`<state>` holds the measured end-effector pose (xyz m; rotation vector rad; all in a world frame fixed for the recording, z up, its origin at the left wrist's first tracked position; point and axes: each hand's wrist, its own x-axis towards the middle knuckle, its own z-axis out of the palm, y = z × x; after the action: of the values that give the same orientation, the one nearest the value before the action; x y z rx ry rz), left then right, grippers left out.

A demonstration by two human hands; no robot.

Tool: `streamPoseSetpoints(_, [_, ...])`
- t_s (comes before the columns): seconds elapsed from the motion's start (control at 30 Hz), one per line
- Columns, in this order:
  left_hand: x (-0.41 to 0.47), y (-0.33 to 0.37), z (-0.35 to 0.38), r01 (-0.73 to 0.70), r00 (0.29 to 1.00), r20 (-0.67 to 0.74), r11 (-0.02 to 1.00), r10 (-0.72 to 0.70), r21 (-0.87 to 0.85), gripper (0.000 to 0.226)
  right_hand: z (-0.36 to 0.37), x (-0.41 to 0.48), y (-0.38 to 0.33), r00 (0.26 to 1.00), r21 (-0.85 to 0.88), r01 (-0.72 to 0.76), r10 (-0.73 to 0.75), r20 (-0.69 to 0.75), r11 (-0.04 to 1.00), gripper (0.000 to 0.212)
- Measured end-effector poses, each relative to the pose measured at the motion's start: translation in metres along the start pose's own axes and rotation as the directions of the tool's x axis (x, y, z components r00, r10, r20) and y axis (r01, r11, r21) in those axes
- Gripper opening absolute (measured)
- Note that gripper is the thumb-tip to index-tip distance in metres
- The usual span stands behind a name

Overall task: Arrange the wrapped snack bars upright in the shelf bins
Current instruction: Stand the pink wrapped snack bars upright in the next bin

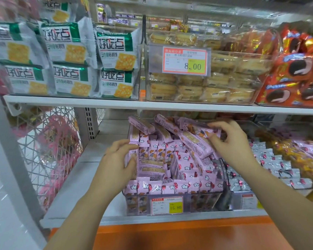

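While the front rows of pink wrapped snack bars [168,186] stand upright in the clear plastic shelf bin [206,201], a loose pile [170,127] lies tilted behind them. The right hand [229,141] pinches one piled bar [201,130]; the left hand [117,159] seems to clasp upright bars. Perhaps half remains.

I noted: upper shelf [98,102] close above bin [202,202]; piled bars [193,143] blocked its rear; lower shelf [90,177] lay open leftward.
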<state>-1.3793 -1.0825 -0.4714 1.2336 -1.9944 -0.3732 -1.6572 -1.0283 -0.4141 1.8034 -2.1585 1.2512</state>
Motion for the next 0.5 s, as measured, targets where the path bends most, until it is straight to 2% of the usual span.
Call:
streamPoseSetpoints(0.03, [0.0, 0.0, 0.0, 0.001, 1.0, -0.001, 1.0, -0.001, 0.0, 0.029, 0.0, -0.004, -0.004, 0.997, -0.039, 0.076, -0.075, 0.023, 0.996, 0.028])
streamPoseSetpoints(0.1, [0.0, 0.001, 0.0, 0.002, 1.0, -0.004, 1.0, -0.002, 0.003, 0.029, 0.004, -0.009, -0.008, 0.959, -0.228, 0.251, -0.209, 0.194, 0.941, 0.041])
streamPoseSetpoints(0.13, [0.0, 0.001, 0.0, 0.002, 1.0, -0.003, 1.0, -0.002, 0.003, 0.029, 0.007, -0.009, -0.008, 0.937, -0.309, 0.298, -0.213, 0.278, 0.903, 0.044])
streamPoseSetpoints(0.2, [0.0, 0.0, -0.001, 0.002, 1.0, -0.006, 1.0, -0.001, 0.001, 0.029, 0.01, -0.006, -0.007, 0.936, -0.348, 0.265, -0.154, 0.316, 0.899, 0.038])
streamPoseSetpoints(0.27, [-0.001, 0.0, -0.001, 0.004, 1.0, -0.005, 1.0, -0.004, 0.004, 0.029, 0.011, -0.002, -0.003, 0.961, -0.287, 0.211, -0.144, 0.238, 0.934, 0.032])
streamPoseSetpoints(0.33, [-0.001, 0.0, 0.0, 0.0, 1.0, -0.002, 1.0, 0.0, 0.012, 0.029, 0.012, 0.001, 0.002, 0.969, -0.263, 0.178, -0.122, 0.215, 0.948, 0.031])
streamPoseSetpoints(0.5, [-0.001, -0.001, 0.0, 0.003, 1.0, -0.005, 1.0, -0.003, 0.017, 0.029, 0.013, 0.009, 0.007, 0.962, -0.261, 0.155, -0.086, 0.258, 0.953, 0.033])
